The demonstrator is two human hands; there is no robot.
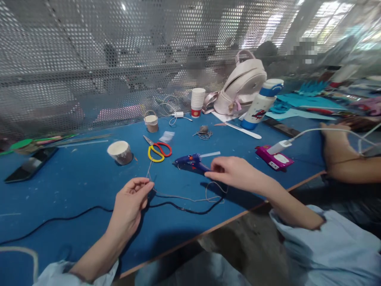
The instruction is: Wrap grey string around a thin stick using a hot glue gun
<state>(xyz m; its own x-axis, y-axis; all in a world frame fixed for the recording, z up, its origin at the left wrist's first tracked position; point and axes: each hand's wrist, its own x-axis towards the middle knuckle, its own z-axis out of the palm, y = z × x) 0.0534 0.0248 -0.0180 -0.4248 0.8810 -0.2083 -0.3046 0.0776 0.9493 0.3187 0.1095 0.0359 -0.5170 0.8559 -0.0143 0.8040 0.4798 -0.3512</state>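
My left hand point(131, 202) hovers over the blue table point(74, 186), its fingers pinched on the end of a thin pale string point(190, 198) that trails right across the tabletop. My right hand point(235, 171) reaches over to a blue glue gun point(190, 161) lying on the table, with its fingers closed around the handle end. A clear glue stick point(210, 154) pokes out of the gun's back. The gun's black cord point(89, 210) runs left along the table. Yellow and red scissors point(157, 151) lie just beyond my left hand.
A paper cup point(120, 152) lies on its side at left, a small cup point(151, 123) and a stack of cups point(197, 102) stand farther back. A pink backpack point(242, 85), a bottle point(260, 104), a phone point(31, 165) and a pink box point(275, 158) lie around. Another person's arm point(342, 159) rests at right.
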